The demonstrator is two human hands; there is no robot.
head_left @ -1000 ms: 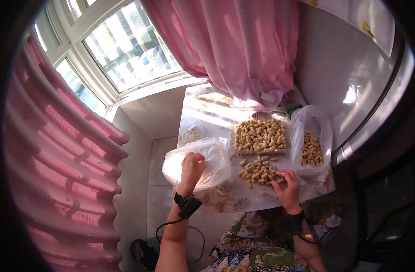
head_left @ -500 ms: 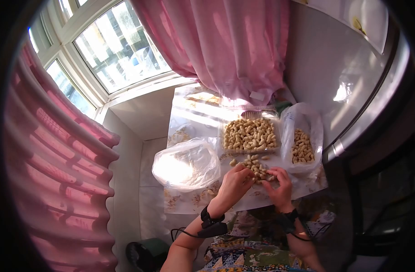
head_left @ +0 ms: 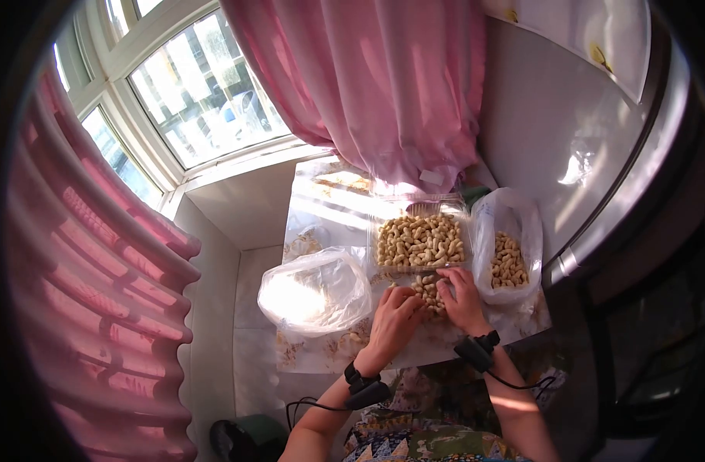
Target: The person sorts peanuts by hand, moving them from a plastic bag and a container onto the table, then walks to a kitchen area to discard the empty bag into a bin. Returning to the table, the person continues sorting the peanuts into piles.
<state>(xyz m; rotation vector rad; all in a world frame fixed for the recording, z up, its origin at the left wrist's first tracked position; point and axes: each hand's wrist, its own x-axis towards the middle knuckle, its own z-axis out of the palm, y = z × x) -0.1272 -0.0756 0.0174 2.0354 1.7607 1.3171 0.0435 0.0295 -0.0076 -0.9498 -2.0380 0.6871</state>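
Observation:
A small heap of peanuts (head_left: 428, 289) lies on the patterned tablecloth (head_left: 322, 350). My left hand (head_left: 396, 316) is at the heap's left side with its fingers bent; whether they pinch a peanut is hidden. On the right side of the heap, my right hand (head_left: 462, 299) has its fingers spread, with the fingertips near the front of a clear plastic box (head_left: 421, 268). More peanuts (head_left: 420, 240) fill this box. To its right a white plastic bag (head_left: 483, 239) stands open, with peanuts (head_left: 508, 262) inside.
A crumpled translucent bag (head_left: 315, 291) rests at the table's left. Pink curtains (head_left: 383, 85) hang behind the table and at the far left (head_left: 98, 292). A grey wall panel (head_left: 557, 131) rises at the right.
My right hand has moved up toward the box, and its fingers have spread. My left hand has shifted slightly, staying beside the heap. The whole view has moved a little.

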